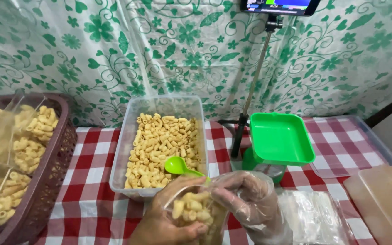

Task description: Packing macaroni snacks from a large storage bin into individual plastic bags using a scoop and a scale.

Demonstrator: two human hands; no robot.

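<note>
green scale [280,138], phone tripod [255,81], brown basket [53,172], checked tablecloth [91,159]

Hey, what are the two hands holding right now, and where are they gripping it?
Both hold a small clear bag of snack pieces. The bare left hand cups its side and bottom; the gloved right hand pinches its top edge. The green scoop seems tucked in the left hand.

Light is bright, even and soft, seemingly from overhead, with only faint shadows beneath the clear tub [159,136] on the checked cloth. Left of the tub, glare whitens the bags in the brown basket [53,168]. Below the tub, the gloved right hand [250,199] shows sheen and slight blur. Right of the tub, the green scale tray [280,138] looks sharp; straight lines bow near the edges
</note>
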